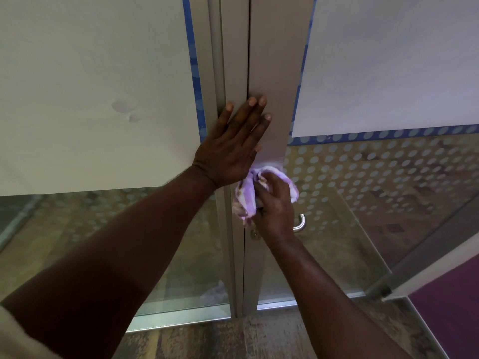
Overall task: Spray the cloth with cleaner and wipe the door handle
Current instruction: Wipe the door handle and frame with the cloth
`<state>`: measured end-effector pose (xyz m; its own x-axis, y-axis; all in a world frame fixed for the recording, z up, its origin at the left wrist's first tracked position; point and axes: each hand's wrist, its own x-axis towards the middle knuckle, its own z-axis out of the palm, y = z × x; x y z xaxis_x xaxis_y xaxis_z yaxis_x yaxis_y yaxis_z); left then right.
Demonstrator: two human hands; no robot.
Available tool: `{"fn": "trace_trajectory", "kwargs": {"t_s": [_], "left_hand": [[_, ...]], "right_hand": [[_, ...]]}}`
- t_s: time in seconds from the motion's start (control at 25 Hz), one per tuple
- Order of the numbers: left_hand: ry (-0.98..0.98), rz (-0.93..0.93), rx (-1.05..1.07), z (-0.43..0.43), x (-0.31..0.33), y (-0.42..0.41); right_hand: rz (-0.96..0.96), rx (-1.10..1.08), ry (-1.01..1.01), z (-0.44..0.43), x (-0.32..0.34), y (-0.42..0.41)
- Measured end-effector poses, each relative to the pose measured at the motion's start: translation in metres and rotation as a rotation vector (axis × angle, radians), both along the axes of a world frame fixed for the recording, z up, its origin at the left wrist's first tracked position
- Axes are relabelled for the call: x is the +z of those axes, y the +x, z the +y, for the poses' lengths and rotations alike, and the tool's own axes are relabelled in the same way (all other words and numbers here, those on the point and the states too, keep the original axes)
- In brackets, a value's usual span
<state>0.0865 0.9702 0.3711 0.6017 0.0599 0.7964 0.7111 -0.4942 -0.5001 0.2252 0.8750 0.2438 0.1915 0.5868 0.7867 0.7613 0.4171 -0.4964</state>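
The right hand (276,206) is closed around the bunched purple cloth (245,200), pressing it to the door frame with the door handle (300,224) at its four o'clock, so wiping looks underway, not finished. At eleven o'clock, the left hand (234,149) lies flat, fingers spread, empty. No cleaner bottle shows; spraying seems done.

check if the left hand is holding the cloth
No, the left hand lies flat and open against the door frame, while the right hand grips the purple cloth by the handle.
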Motion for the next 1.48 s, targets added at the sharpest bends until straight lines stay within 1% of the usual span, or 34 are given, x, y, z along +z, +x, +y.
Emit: {"fn": "trace_trajectory", "kwargs": {"t_s": [0.08,0.2,0.28,0.4,0.56,0.64,0.72,0.84,0.96,1.04,1.16,1.4,1.48], "left_hand": [[0.000,-0.010,-0.012,0.001,0.000,0.001],[-0.001,-0.017,-0.018,0.001,0.001,0.001],[-0.003,-0.007,-0.015,0.002,0.001,0.000],[0.003,0.008,0.006,0.004,0.000,0.000],[0.010,-0.002,0.007,0.004,-0.001,0.001],[0.008,-0.010,0.005,0.004,-0.001,0.001],[0.000,-0.004,0.006,0.003,-0.001,0.001],[-0.008,0.007,0.017,0.002,0.000,0.000],[-0.006,0.015,0.023,0.000,0.001,0.001],[-0.015,0.013,0.025,-0.002,0.002,0.001],[0.003,0.023,0.033,-0.003,0.002,0.000],[0.000,0.029,0.038,-0.004,0.003,-0.001],[-0.005,0.035,0.039,-0.004,0.004,-0.001]], "right_hand": [[0.024,-0.041,0.107,0.009,0.026,0.003],[0.089,-0.109,0.163,0.014,0.040,0.011],[0.150,-0.123,0.144,0.009,0.032,0.016],[0.217,-0.090,0.105,-0.002,0.017,0.016],[0.206,-0.067,0.092,0.001,0.021,0.009],[0.197,-0.020,-0.012,0.003,0.012,0.002],[0.100,-0.003,-0.106,0.000,-0.004,-0.004],[-0.096,-0.053,-0.148,-0.008,-0.030,-0.006],[-0.211,-0.168,-0.233,-0.014,-0.045,-0.009],[-0.241,-0.189,-0.313,-0.015,-0.050,-0.012],[-0.254,-0.156,-0.387,-0.018,-0.057,-0.010],[-0.258,0.039,-0.442,-0.034,-0.065,0.012],[-0.284,0.063,-0.448,-0.041,-0.065,0.022]]}}
